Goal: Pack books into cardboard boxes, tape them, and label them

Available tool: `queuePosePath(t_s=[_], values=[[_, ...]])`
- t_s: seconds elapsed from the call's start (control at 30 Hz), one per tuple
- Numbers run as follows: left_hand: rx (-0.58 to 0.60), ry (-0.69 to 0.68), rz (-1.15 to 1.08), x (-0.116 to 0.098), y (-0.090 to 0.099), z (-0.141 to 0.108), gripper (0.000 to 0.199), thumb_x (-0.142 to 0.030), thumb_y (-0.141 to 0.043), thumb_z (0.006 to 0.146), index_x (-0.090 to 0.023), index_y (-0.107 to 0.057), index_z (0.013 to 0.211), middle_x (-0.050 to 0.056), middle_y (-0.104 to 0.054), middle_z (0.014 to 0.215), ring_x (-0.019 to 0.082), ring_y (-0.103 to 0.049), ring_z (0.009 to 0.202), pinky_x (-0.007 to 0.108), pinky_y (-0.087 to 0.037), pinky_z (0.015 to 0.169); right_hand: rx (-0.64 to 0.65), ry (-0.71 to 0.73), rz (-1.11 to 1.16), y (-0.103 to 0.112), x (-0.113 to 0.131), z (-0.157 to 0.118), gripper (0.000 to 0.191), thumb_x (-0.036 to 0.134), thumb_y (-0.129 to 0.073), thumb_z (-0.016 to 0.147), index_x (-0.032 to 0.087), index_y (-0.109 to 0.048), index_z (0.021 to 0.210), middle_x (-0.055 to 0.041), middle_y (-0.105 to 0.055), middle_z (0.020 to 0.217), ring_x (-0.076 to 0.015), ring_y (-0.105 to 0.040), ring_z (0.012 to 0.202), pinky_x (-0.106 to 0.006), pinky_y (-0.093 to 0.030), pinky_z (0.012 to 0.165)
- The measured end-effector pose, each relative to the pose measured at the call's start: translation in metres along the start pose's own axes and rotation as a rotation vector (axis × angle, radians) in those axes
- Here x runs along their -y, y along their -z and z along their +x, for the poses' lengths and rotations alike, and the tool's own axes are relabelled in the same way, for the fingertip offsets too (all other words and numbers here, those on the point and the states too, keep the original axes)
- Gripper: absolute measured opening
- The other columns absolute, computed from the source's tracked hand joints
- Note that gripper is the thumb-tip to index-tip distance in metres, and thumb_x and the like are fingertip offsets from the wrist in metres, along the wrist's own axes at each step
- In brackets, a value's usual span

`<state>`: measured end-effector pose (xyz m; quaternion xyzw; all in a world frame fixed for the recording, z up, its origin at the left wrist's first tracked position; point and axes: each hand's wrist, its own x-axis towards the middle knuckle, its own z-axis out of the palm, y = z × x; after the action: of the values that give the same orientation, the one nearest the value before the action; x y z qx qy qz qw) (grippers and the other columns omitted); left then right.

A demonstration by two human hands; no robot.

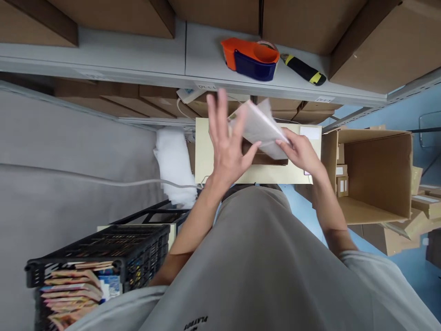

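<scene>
My right hand (299, 148) pinches the lower right corner of a flat, whitish wrapped packet (263, 131), which tilts above the cream table (210, 168). A loose flap of its thin white wrapping sticks up at the top. Beside the packet's left edge, my left hand (225, 145) has its fingers spread and blurred by motion; the thumb is close to the packet, and I cannot tell whether it touches. Under the packet lies a brown cardboard piece (265, 159), mostly hidden. What the wrapping contains does not show.
An orange and blue tape dispenser (251, 57) and a black-yellow utility knife (303, 69) lie on the shelf (138, 50). White wrapping roll (175, 165) stands left. A large open carton (377, 174) is at right, a black crate (103, 248) of packets at lower left.
</scene>
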<state>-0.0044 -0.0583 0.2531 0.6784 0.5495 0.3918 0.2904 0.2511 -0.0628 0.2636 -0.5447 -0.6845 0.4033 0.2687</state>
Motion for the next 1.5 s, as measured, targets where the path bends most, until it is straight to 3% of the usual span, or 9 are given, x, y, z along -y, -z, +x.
queuePosePath(t_s=[0.1,0.23,0.4,0.73,1.0,1.17,1.3,1.4,1.5], values=[[0.177,-0.207,0.136,-0.025,0.001,0.019,0.050,-0.051,-0.070,0.110,-0.036,-0.063,0.157,0.008,-0.058,0.173,0.048,-0.032,0.176,0.082,-0.027,0.138,0.184,0.095,-0.272,0.019,0.006,0.016,0.040,0.049,-0.055,0.117,0.023,-0.075,0.140,-0.0069,-0.086,0.113,-0.0339,-0.079,0.107,-0.040,-0.056,0.098],[0.357,-0.326,0.279,-0.004,-0.011,0.029,0.038,-0.034,-0.056,0.115,-0.032,-0.073,0.149,0.007,-0.080,0.141,0.033,-0.070,0.142,0.067,-0.033,0.141,0.342,0.126,-0.464,0.014,-0.004,0.034,0.041,0.031,-0.052,0.114,0.022,-0.072,0.149,-0.0096,-0.087,0.119,-0.0333,-0.078,0.105,-0.039,-0.052,0.095],[0.450,-0.215,0.363,0.037,-0.024,0.019,0.039,-0.029,-0.052,0.113,-0.023,-0.082,0.136,0.014,-0.084,0.126,0.035,-0.077,0.120,0.055,-0.056,0.114,0.440,0.101,-0.494,-0.005,-0.031,0.040,0.047,0.027,-0.050,0.113,0.027,-0.070,0.155,-0.0084,-0.085,0.140,-0.0348,-0.078,0.115,-0.043,-0.054,0.102],[0.699,0.012,0.473,0.104,-0.074,0.014,0.043,-0.019,-0.056,0.105,-0.025,-0.086,0.134,0.013,-0.086,0.131,0.035,-0.079,0.125,0.043,-0.059,0.103,0.644,-0.133,-0.683,-0.059,-0.074,0.062,0.047,0.026,-0.053,0.115,0.025,-0.069,0.159,-0.0155,-0.078,0.153,-0.0397,-0.074,0.140,-0.048,-0.058,0.113],[0.878,0.210,0.572,0.124,-0.116,0.016,0.038,-0.013,-0.068,0.090,-0.019,-0.091,0.119,0.019,-0.088,0.120,0.035,-0.083,0.118,0.038,-0.061,0.100,0.755,-0.386,-0.778,-0.102,-0.086,0.070,0.040,0.013,-0.061,0.110,0.009,-0.080,0.145,-0.0263,-0.077,0.150,-0.0387,-0.077,0.140,-0.045,-0.063,0.114],[0.885,0.239,0.543,0.123,-0.124,0.010,0.043,-0.013,-0.069,0.089,-0.014,-0.087,0.128,0.022,-0.086,0.122,0.034,-0.084,0.115,0.039,-0.063,0.102,0.711,-0.424,-0.804,-0.108,-0.084,0.063,0.045,0.006,-0.058,0.107,0.006,-0.077,0.147,-0.0298,-0.077,0.148,-0.0383,-0.077,0.142,-0.046,-0.063,0.116],[0.820,0.158,0.513,0.117,-0.106,-0.011,0.053,-0.010,-0.067,0.093,-0.016,-0.079,0.144,0.020,-0.080,0.142,0.037,-0.076,0.135,0.047,-0.058,0.120,0.599,-0.376,-0.803,-0.092,-0.081,0.038,0.051,0.011,-0.052,0.110,0.010,-0.067,0.159,-0.0274,-0.074,0.155,-0.0367,-0.073,0.144,-0.049,-0.058,0.120],[0.605,0.055,0.463,0.113,-0.084,-0.037,0.056,-0.016,-0.068,0.098,-0.016,-0.070,0.154,0.022,-0.070,0.159,0.040,-0.061,0.154,0.055,-0.047,0.134,0.365,-0.229,-0.750,-0.072,-0.083,0.007,0.051,0.016,-0.047,0.113,0.011,-0.065,0.160,-0.0231,-0.070,0.161,-0.0358,-0.067,0.146,-0.050,-0.054,0.124],[0.317,0.138,0.462,0.113,-0.067,-0.064,0.077,-0.024,-0.074,0.099,-0.017,-0.050,0.172,0.026,-0.046,0.180,0.046,-0.043,0.167,0.066,-0.041,0.135,0.101,-0.152,-0.731,-0.055,-0.091,-0.017,0.047,0.021,-0.044,0.114,0.012,-0.071,0.152,-0.0206,-0.065,0.167,-0.0403,-0.058,0.149,-0.057,-0.054,0.122]])
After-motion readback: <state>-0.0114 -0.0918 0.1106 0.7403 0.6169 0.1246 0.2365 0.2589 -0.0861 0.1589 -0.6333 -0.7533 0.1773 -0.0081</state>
